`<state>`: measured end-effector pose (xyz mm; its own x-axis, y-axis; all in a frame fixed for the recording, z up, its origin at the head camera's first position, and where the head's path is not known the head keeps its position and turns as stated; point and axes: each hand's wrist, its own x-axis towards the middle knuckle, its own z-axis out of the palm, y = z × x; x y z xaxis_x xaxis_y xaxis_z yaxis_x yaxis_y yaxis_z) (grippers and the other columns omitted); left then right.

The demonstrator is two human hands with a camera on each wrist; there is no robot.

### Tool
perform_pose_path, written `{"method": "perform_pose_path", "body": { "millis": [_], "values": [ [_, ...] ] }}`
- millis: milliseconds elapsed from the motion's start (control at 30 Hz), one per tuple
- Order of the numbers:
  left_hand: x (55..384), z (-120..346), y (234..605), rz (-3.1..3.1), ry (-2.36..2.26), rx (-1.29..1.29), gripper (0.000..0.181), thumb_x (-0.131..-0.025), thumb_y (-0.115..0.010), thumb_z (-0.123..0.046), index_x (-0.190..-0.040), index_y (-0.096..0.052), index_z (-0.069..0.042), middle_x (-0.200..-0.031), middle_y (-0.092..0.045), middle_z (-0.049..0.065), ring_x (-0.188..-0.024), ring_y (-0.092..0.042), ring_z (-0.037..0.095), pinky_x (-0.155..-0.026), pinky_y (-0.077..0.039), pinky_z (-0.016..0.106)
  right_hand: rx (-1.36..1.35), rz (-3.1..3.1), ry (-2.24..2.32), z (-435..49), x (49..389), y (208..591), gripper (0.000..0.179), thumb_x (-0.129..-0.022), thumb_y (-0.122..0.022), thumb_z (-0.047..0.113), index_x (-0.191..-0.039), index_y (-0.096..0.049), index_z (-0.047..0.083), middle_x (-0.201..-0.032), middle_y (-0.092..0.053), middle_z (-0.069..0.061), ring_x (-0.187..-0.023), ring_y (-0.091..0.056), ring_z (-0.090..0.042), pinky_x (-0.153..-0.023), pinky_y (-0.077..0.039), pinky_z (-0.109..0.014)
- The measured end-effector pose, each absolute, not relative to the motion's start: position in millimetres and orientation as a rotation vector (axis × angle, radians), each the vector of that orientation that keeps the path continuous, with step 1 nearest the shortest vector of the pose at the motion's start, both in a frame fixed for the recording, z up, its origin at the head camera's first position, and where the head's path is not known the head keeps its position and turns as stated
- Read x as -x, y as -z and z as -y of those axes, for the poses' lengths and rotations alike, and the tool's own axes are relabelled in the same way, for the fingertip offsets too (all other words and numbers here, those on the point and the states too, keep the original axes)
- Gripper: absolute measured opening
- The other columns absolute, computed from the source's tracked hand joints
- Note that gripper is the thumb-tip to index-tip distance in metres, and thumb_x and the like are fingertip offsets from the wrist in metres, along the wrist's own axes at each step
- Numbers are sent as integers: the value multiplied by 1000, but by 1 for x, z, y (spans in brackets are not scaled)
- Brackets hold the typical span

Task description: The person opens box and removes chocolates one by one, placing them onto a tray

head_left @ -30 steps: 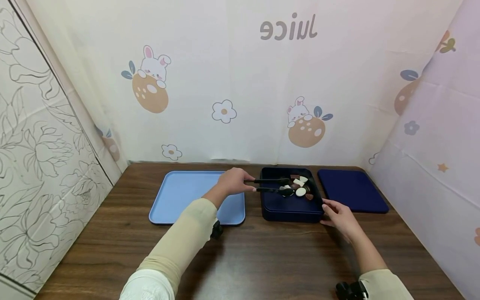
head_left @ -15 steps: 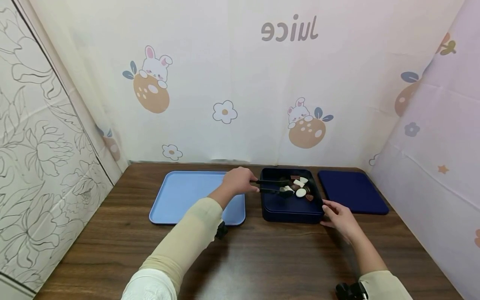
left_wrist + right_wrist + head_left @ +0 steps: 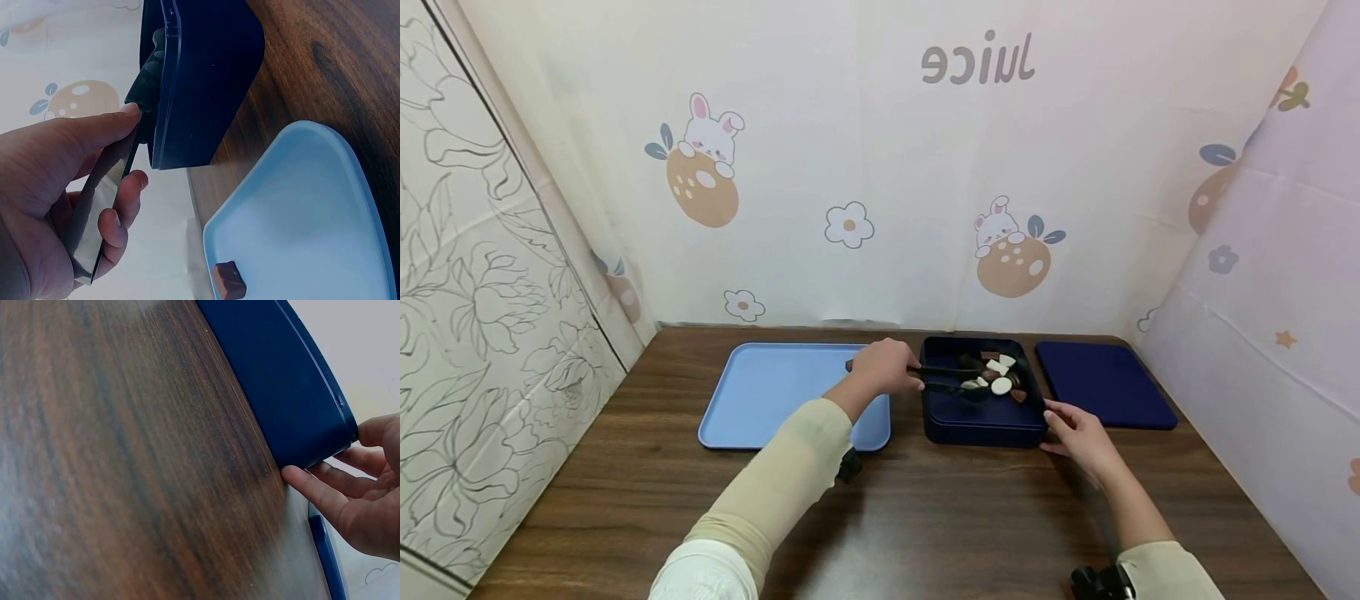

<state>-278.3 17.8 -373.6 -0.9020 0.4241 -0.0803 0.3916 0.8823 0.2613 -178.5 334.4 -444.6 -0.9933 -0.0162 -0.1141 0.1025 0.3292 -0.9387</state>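
Observation:
My left hand (image 3: 883, 367) grips a pair of tongs (image 3: 103, 194) by their metal arms. The tongs' dark ends reach over the rim into a navy box (image 3: 985, 435), spread around pale pieces (image 3: 972, 384) at the left of a small heap. That heap of brown and white chocolates (image 3: 1002, 386) lies in the box's right half. At the box's right front corner, my right hand (image 3: 1081, 437) touches the outer wall with fairly straight fingers, one fingertip up at the rim. A single brown chocolate (image 3: 230, 281) sits on the light blue tray (image 3: 300, 212), beneath my left arm.
Right of the box lies a flat navy lid or board (image 3: 1105, 383). The light blue tray stands left of the box on the brown wooden table (image 3: 940, 517). A printed curtain (image 3: 910, 267) hangs close behind the table's far edge.
My left hand has moved slightly right, carrying the tongs a little further over the chocolates. My right hand and the box have stayed put.

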Motion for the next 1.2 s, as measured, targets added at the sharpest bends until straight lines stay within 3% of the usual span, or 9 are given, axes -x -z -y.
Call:
{"method": "perform_pose_path", "body": {
  "millis": [200, 367, 500, 667, 733, 900, 1200],
  "values": [
    [278, -17, 373, -2902, -380, -664, 36, -86, -73, -45, -119, -72, -31, -122, -66, -10, -97, -65, 17, -75, -53, 47, -80, -2480, 1753, -334, 179, 445, 52, -107, -38, 16, -148, -24, -13, -146, -26, -38, -129, -38, -45, -84, -54, -40],
    [278, -15, 369, -2899, -357, -698, 35, -87, -73, -44, -119, -72, -31, -123, -65, -10, -99, -65, 18, -77, -53, 48, -83, -2476, 1758, -334, 179, 444, 52, -107, -38, 16, -148, -24, -13, -146, -27, -38, -129, -38, -44, -85, -53, -40],
    [278, -15, 367, -2897, -321, -731, 34, -87, -73, -43, -119, -73, -30, -122, -66, -10, -100, -64, 15, -75, -54, 41, -87, -2466, 1773, -334, 179, 444, 52, -107, -38, 16, -148, -24, -14, -146, -26, -38, -131, -34, -47, -85, -53, -40],
    [276, -16, 364, -2887, -306, -698, 33, -87, -73, -43, -117, -73, -30, -121, -66, -10, -99, -64, 17, -81, -51, 55, -81, -2463, 1769, -335, 179, 444, 53, -107, -37, 17, -148, -23, -14, -147, -24, -39, -133, -31, -48, -85, -53, -40],
    [275, -16, 364, -2886, -297, -699, 32, -87, -73, -43, -117, -73, -30, -119, -66, -10, -98, -64, 16, -81, -52, 54, -81, -2466, 1766, -334, 179, 444, 53, -107, -37, 17, -148, -23, -14, -147, -24, -39, -133, -32, -48, -85, -54, -40],
    [275, -17, 365, -2892, -273, -737, 30, -89, -71, -42, -116, -74, -30, -116, -68, -11, -95, -65, 12, -70, -53, 35, -84, -2468, 1774, -333, 179, 444, 52, -107, -38, 16, -148, -24, -14, -147, -25, -38, -132, -33, -46, -85, -54, -39],
    [275, -13, 370, -2891, -331, -726, 28, -90, -69, -41, -116, -74, -32, -117, -68, -12, -92, -66, 11, -55, -48, 28, -95, -2460, 1769, -335, 179, 445, 52, -107, -38, 16, -148, -24, -13, -146, -27, -38, -128, -40, -42, -85, -54, -40]
  ]
}}
